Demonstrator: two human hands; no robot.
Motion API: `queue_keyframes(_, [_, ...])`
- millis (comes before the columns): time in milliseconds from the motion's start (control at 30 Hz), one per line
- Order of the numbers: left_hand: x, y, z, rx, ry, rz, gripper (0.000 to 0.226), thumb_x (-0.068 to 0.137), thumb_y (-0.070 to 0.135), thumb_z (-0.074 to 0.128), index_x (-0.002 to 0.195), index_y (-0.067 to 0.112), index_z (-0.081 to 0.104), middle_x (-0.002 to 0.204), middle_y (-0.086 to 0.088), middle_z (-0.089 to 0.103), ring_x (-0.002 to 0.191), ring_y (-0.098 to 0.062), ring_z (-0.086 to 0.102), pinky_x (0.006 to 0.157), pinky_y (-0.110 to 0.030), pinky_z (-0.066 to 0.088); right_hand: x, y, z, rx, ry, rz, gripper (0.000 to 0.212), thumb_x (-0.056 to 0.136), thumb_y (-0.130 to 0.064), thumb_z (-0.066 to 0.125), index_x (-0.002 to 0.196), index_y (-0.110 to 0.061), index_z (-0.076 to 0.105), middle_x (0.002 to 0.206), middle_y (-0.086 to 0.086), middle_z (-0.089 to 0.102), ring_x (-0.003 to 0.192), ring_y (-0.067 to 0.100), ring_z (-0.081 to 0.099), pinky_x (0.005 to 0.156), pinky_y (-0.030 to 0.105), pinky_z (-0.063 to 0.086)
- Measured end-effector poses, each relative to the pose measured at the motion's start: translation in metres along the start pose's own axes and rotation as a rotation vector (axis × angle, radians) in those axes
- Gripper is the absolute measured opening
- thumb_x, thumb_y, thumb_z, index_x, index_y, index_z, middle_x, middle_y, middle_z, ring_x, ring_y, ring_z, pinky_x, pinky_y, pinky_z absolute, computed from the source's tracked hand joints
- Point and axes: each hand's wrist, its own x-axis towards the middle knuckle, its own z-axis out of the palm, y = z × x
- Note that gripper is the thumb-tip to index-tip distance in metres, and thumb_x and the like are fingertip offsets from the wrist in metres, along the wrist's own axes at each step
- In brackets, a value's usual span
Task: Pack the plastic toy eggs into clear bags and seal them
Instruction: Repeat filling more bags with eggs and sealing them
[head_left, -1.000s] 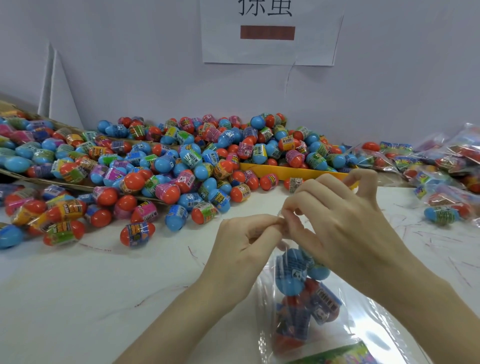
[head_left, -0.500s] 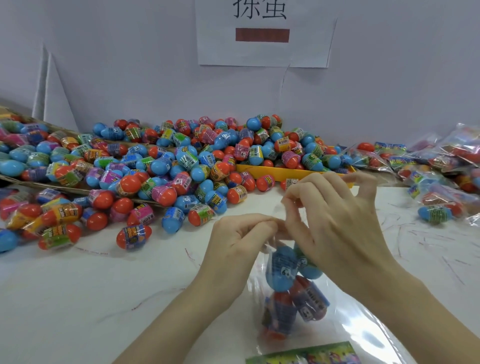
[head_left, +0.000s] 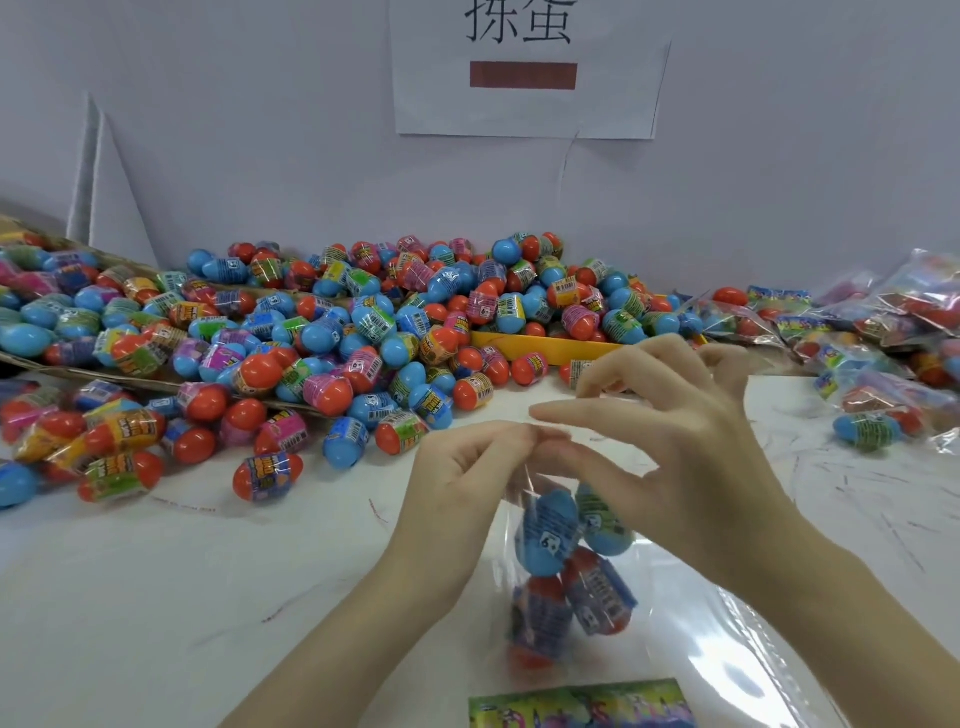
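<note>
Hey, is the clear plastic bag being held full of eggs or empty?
Holding eggs: the clear plastic bag shows two blue eggs above two red eggs inside.
</note>
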Motion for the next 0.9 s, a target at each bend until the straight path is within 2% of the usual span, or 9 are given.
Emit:
queue_keyframes(67, [-0.001, -0.002, -0.001, 0.018, -0.033, 0.015, 0.032, 0.079, 0.023, 0.046, 0.064, 0.024, 0.074, 0.065, 0.002, 0.071, 0.061, -0.010, 0.065, 0.057, -0.023, 0.051, 0.000, 0.001, 0.001, -0.021, 0.001, 0.007, 0.020, 0.076, -0.035, 0.062, 0.083, -0.023, 0.075, 0.083, 0.000, 0.067, 0.087, 0.015, 0.043, 0.072, 0.037, 0.026])
queue_keyframes(133, [-0.003, -0.002, -0.001, 0.061, -0.060, 0.038, 0.026, 0.079, 0.025, 0.049, 0.070, 0.025, 0.074, 0.072, 0.003, 0.073, 0.063, -0.012, 0.067, 0.058, -0.024, 0.051, -0.001, 0.001, 0.001, -0.021, 0.008, 0.022, 0.014, 0.070, -0.026, 0.066, 0.080, -0.022, 0.076, 0.081, 0.000, 0.067, 0.086, 0.015, 0.043, 0.072, 0.037, 0.025])
queue_keyframes(233, [-0.003, -0.003, -0.002, 0.140, -0.064, 0.090, 0.026, 0.074, 0.037, 0.050, 0.074, 0.024, 0.072, 0.076, 0.005, 0.073, 0.063, -0.011, 0.067, 0.057, -0.013, 0.046, 0.001, 0.001, 0.000, 0.031, -0.010, 0.060, 0.012, 0.070, -0.027, 0.066, 0.076, -0.022, 0.075, 0.079, -0.003, 0.066, 0.085, 0.013, 0.043, 0.072, 0.034, 0.023])
queue_keyframes(333, [-0.003, -0.003, -0.003, 0.175, -0.059, 0.104, 0.022, 0.075, 0.032, 0.051, 0.072, 0.026, 0.071, 0.068, 0.012, 0.071, 0.060, -0.003, 0.064, 0.057, -0.009, 0.043, 0.002, -0.001, -0.002, 0.048, -0.055, 0.059, 0.015, 0.073, -0.032, 0.063, 0.074, -0.022, 0.074, 0.077, -0.006, 0.065, 0.082, 0.013, 0.044, 0.069, 0.039, 0.026])
queue_keyframes(400, [-0.004, -0.004, -0.003, 0.189, -0.051, 0.122, 0.025, 0.071, 0.040, 0.047, 0.070, 0.029, 0.070, 0.062, 0.017, 0.068, 0.059, 0.000, 0.062, 0.057, -0.008, 0.042, 0.002, -0.002, -0.004, 0.066, -0.088, 0.055, 0.020, 0.078, -0.037, 0.059, 0.074, -0.023, 0.072, 0.078, -0.008, 0.064, 0.083, 0.013, 0.044, 0.068, 0.040, 0.026])
queue_keyframes(567, [-0.003, -0.005, -0.003, 0.229, -0.046, 0.140, 0.027, 0.072, 0.040, 0.049, 0.064, 0.025, 0.070, 0.061, 0.014, 0.068, 0.059, 0.002, 0.061, 0.056, -0.007, 0.041, 0.002, -0.004, -0.004, -0.031, -0.106, 0.016, 0.012, 0.078, -0.027, 0.061, 0.074, -0.020, 0.070, 0.080, -0.005, 0.065, 0.080, 0.021, 0.059, 0.068, 0.034, 0.020])
queue_keyframes(667, [-0.003, -0.005, -0.003, 0.239, -0.036, 0.138, 0.023, 0.075, 0.032, 0.054, 0.063, 0.020, 0.069, 0.063, 0.010, 0.069, 0.059, 0.000, 0.061, 0.055, -0.008, 0.042, 0.002, -0.006, -0.002, -0.090, -0.089, 0.026, 0.021, 0.083, -0.031, 0.054, 0.072, -0.019, 0.068, 0.080, -0.004, 0.066, 0.078, 0.023, 0.062, 0.069, 0.035, 0.021])
queue_keyframes(800, [-0.003, -0.004, -0.003, 0.215, -0.013, 0.142, 0.031, 0.069, 0.040, 0.045, 0.057, 0.026, 0.070, 0.062, 0.006, 0.069, 0.057, -0.003, 0.061, 0.055, -0.013, 0.044, 0.001, -0.009, 0.001, -0.200, -0.030, 0.042, 0.028, 0.085, -0.031, 0.045, 0.072, -0.017, 0.065, 0.080, -0.002, 0.066, 0.079, 0.024, 0.061, 0.072, 0.038, 0.025])
queue_keyframes(900, [-0.003, -0.005, -0.003, 0.230, 0.001, 0.157, 0.032, 0.068, 0.039, 0.044, 0.057, 0.025, 0.070, 0.061, 0.001, 0.068, 0.058, -0.023, 0.059, 0.054, -0.030, 0.045, 0.000, -0.013, 0.006, -0.280, 0.014, 0.051, 0.028, 0.085, -0.028, 0.044, 0.072, -0.014, 0.065, 0.080, 0.001, 0.066, 0.079, 0.025, 0.062, 0.073, 0.040, 0.027])
